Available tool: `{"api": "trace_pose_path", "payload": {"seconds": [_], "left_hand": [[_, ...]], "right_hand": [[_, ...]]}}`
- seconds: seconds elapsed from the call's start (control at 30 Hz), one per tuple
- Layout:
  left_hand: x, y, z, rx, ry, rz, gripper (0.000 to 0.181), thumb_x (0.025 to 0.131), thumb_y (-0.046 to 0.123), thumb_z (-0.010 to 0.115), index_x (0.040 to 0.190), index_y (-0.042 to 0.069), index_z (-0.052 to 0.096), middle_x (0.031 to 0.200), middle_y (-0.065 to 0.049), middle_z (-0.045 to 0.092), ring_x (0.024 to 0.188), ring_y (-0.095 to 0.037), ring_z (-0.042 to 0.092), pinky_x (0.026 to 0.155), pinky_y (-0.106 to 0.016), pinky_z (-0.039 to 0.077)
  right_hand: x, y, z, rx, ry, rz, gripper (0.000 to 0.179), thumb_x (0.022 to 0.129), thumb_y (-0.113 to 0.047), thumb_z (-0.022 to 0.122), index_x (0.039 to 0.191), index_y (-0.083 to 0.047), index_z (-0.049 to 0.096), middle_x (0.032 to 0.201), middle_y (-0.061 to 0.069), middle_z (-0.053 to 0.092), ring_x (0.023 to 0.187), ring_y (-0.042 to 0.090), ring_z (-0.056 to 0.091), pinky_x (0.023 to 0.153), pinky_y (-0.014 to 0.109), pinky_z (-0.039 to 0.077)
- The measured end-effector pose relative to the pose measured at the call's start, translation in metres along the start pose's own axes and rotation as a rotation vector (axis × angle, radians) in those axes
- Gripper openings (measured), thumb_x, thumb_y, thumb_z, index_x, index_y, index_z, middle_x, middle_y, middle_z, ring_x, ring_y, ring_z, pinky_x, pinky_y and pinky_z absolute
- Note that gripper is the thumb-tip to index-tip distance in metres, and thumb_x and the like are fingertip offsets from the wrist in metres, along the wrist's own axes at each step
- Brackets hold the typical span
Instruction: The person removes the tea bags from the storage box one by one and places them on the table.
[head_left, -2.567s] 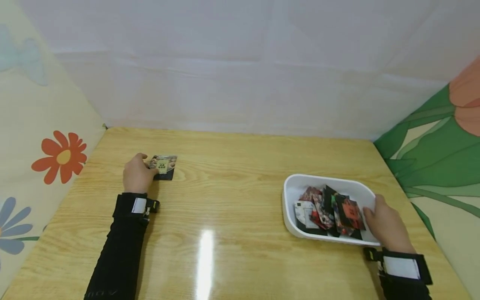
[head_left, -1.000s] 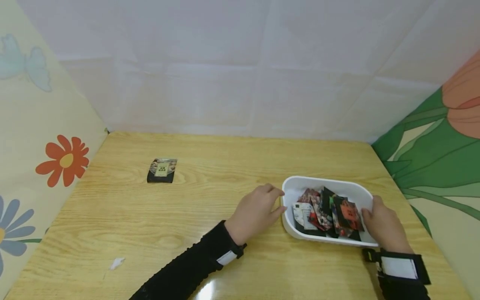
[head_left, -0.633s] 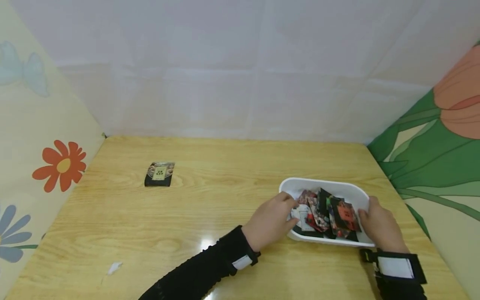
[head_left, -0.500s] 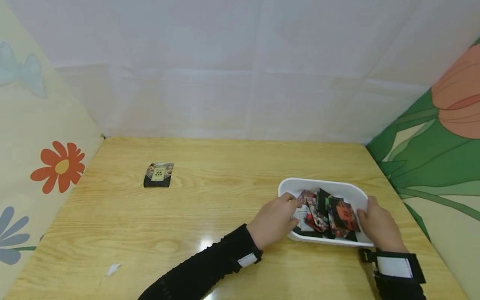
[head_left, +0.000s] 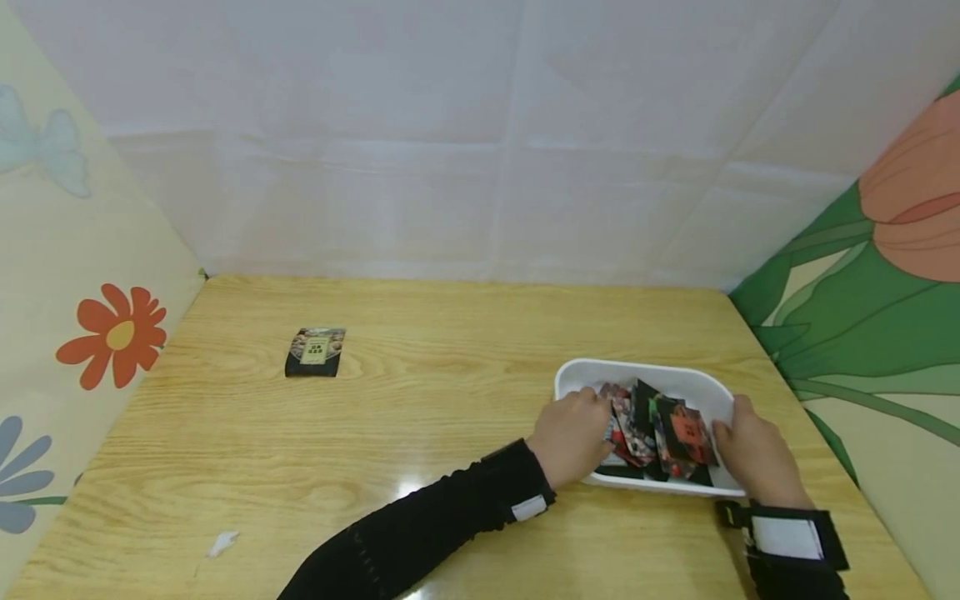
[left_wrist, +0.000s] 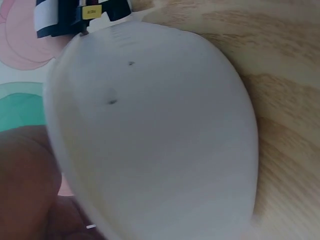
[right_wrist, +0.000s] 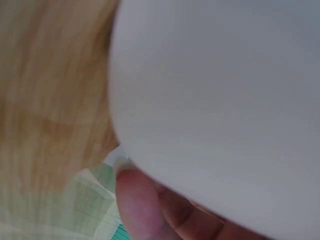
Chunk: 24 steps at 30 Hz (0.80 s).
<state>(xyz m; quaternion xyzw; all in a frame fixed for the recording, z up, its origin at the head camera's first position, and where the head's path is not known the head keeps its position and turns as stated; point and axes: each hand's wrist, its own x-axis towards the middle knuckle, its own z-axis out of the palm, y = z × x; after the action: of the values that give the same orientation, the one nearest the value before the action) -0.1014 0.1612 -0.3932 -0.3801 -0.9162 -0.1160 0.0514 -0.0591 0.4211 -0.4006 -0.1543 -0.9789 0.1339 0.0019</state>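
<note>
A white plastic tub (head_left: 645, 368) stands on the right part of the table, holding several small flat printed packets (head_left: 686, 437). My right hand (head_left: 763, 450) grips its right end, thumb over the rim and fingers against the outer wall. My left hand (head_left: 573, 437) reaches over the left rim onto the packets, bent fingers and thumb covering most of a pale packet. Whether they pinch it is hidden. In the left wrist view the tub's outer wall (left_wrist: 160, 125) fills the middle. A single black packet (head_left: 315, 352) with a yellow label lies at the far left.
A wooden table (head_left: 420, 333) lies beneath everything. A small white scrap or worn patch (head_left: 222, 543) shows at its front left. A white sheet (head_left: 420, 167) closes off the back, and flower-printed panels (head_left: 120, 335) stand at both sides.
My left hand let go of the black packet at the far left, crossed right, and went over the tub's rim onto the packets. My right hand keeps its grip on the tub.
</note>
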Motion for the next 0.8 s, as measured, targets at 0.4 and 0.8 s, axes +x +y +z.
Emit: {"api": "trace_pose_path", "payload": {"seconds": [0.4, 0.8], "left_hand": [[0.008, 0.005, 0.009, 0.211, -0.121, 0.005, 0.089, 0.075, 0.073, 0.060, 0.137, 0.008, 0.054, 0.117, -0.001, 0.064, 0.109, -0.013, 0.058, 0.110, -0.037, 0.023], [0.010, 0.002, 0.010, 0.094, -0.100, -0.011, 0.081, 0.077, 0.057, 0.071, 0.137, 0.006, 0.053, 0.119, -0.001, 0.064, 0.107, -0.013, 0.061, 0.113, -0.041, 0.017]], "right_hand": [[0.001, -0.001, 0.000, -0.021, -0.008, 0.023, 0.048, 0.094, -0.009, 0.048, 0.127, 0.022, 0.031, 0.109, 0.048, 0.047, 0.094, 0.057, 0.055, 0.070, 0.058, 0.046], [0.002, 0.001, 0.001, -0.029, 0.003, -0.001, 0.049, 0.094, -0.009, 0.048, 0.126, 0.023, 0.031, 0.106, 0.048, 0.048, 0.089, 0.057, 0.057, 0.066, 0.056, 0.046]]}}
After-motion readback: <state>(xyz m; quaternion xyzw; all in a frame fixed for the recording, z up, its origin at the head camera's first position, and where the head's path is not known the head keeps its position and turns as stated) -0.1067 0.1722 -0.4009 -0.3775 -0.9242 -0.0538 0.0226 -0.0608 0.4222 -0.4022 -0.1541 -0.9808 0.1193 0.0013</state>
